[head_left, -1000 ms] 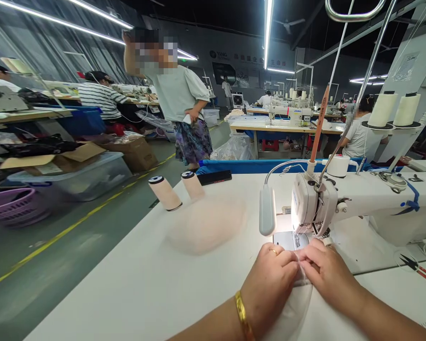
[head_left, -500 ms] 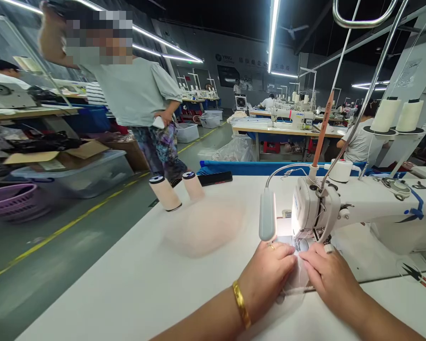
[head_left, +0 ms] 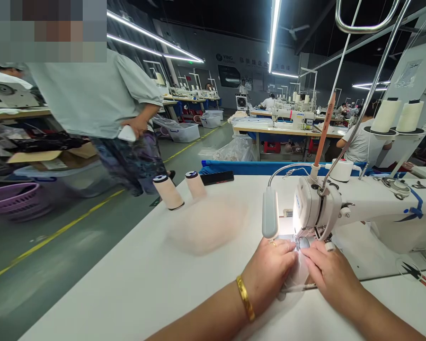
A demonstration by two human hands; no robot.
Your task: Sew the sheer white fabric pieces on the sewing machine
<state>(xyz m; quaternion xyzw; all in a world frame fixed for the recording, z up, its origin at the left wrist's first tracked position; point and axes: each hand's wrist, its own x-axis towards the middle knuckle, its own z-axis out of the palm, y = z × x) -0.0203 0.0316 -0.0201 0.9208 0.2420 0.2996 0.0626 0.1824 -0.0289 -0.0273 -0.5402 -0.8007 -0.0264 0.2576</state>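
a workshop with lit rows of benches is shown in the head view, and a person in a pale green top (head_left: 81, 102) is seen in the aisle, well to the left of the sewing machine (head_left: 369, 201). the white table (head_left: 128, 284) is spread around the machine; to its left a pale sheer bundle (head_left: 209, 227) is laid, with two thread cones (head_left: 168, 192) beyond, and red-handled snips (head_left: 421, 276) are placed to its right.

the sheer fabric (head_left: 298, 274) is set just before the machine's needle area and is touched by both hands. a fingertip could be caught if the machine were run with the hands this near the needle; the thin cloth could be puckered or skewed if it were pulled unevenly.

the left hand (head_left: 270, 270) is held palm down with fingers bent inward, its forearm angled in from the lower left, a gold bangle (head_left: 245, 298) worn at the wrist. the right hand (head_left: 332, 270) is mirrored from the lower right, thumb extended. whether the cloth is pinched or merely pressed by either hand cannot be told.
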